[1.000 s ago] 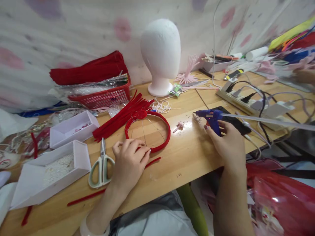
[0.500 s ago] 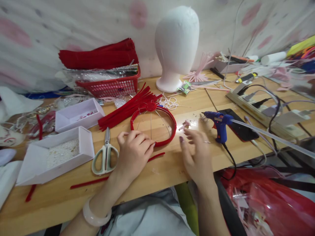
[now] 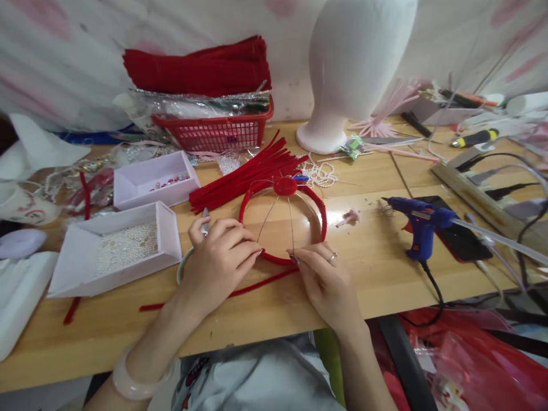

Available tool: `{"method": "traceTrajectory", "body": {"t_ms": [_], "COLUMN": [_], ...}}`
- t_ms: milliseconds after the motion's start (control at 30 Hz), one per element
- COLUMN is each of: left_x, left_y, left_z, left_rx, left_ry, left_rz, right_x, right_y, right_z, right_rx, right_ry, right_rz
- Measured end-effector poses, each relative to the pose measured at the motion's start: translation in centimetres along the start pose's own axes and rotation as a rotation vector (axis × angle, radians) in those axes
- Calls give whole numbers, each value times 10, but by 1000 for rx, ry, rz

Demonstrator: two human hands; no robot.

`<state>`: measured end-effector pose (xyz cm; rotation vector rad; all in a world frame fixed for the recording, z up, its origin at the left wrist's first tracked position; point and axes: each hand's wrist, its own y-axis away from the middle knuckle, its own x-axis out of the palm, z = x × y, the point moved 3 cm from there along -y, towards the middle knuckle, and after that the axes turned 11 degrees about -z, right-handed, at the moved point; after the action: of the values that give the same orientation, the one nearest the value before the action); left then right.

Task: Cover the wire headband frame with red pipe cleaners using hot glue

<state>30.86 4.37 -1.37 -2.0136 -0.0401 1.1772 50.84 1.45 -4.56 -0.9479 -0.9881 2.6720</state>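
Note:
A red fuzzy ring (image 3: 324, 220) with a round red disc (image 3: 285, 185) at its far side lies in front of me, thin wires running from the disc across the ring. My left hand (image 3: 225, 257) pinches the ring's near left edge between thumb and fingers. At the near right edge, my right hand (image 3: 323, 274) has its fingertips closed on the ring, beside the end of a wire. A loose red pipe cleaner (image 3: 261, 284) passes beneath both hands. Scissors (image 3: 205, 221) lie mostly hidden under my left hand.
White boxes of pearl beads (image 3: 165, 260) and gems (image 3: 152, 194) stand left. Behind are a bundle of red pipe cleaners (image 3: 240, 177), a red basket (image 3: 214, 132) and a white foam head (image 3: 355, 74). A blue glue gun (image 3: 422, 222), phone (image 3: 460, 237) and power strip (image 3: 479, 197) are right.
My right hand has moved left from the open table onto the ring's near edge and closed there. My left hand stays on the ring. The view has shifted, raising the foam head out of frame.

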Motion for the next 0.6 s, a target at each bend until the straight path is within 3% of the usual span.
{"method": "traceTrajectory", "body": {"t_ms": [200,600], "left_x": [-1,-2], "left_y": [0,1], "left_z": [8,2], "left_rx": [17,-14], "left_ry": [26,37], "left_rz": [41,18], "right_x": [3,3], "right_y": [1,1], "right_z": [-4,-5], "right_rx": [-13,50], "right_ry": [-49,-25], "right_rz": [4,-9]}}
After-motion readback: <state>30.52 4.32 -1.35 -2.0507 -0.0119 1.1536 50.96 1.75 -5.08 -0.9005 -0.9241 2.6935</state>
